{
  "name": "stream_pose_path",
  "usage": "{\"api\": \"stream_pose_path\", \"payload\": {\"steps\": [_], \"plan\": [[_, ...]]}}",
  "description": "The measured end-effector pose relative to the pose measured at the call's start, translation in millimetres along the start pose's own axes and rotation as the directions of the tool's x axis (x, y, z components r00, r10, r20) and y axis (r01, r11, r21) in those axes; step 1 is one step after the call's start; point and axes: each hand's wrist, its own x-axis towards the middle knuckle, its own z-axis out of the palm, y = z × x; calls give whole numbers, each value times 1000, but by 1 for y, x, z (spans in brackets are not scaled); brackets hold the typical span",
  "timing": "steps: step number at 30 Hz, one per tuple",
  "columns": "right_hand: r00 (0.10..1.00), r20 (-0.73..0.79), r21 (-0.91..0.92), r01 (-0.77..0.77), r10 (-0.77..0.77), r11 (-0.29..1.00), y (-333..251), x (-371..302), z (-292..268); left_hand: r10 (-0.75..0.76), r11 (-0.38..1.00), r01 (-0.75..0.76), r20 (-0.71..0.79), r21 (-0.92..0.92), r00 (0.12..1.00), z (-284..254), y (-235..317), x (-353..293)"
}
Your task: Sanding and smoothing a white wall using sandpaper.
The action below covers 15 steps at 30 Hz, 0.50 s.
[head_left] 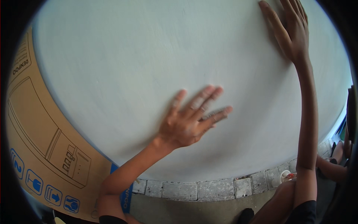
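A pale, smooth wall is filling almost the whole view, curving under the lens and running down to a strip of grey paving blocks at its foot. The left hand is lying flat against the wall near the middle of the view, its fingers spread and released, grasping nothing, the forearm rising to it from the lower edge. The right hand is pressing on the same wall high up at the upper right, arm stretched nearly straight, fingers extended close together and likewise released, holding nothing. The two hands are sitting well apart on the surface.

A large brown cardboard box is leaning at the left, covering that side of the wall, printed with a line drawing of an appliance and blue handling symbols along its lower edge. Beside the paving at the lower right, a small white cup-like thing is sitting near the person's knee. Another person's limbs are showing at the far right edge.
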Motion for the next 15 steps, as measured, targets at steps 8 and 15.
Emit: {"api": "stream_pose_path", "payload": {"steps": [8, 15], "plan": [[987, 61, 79, -154, 149, 985, 4, 30, -17, -204, 978, 202, -22, -59, 979, -30, -66, 19], [893, -93, -34, -445, 440, 895, 10, 61, 13, -37, 999, 37, 41, -6, 998, -19, -19, 21]]}}
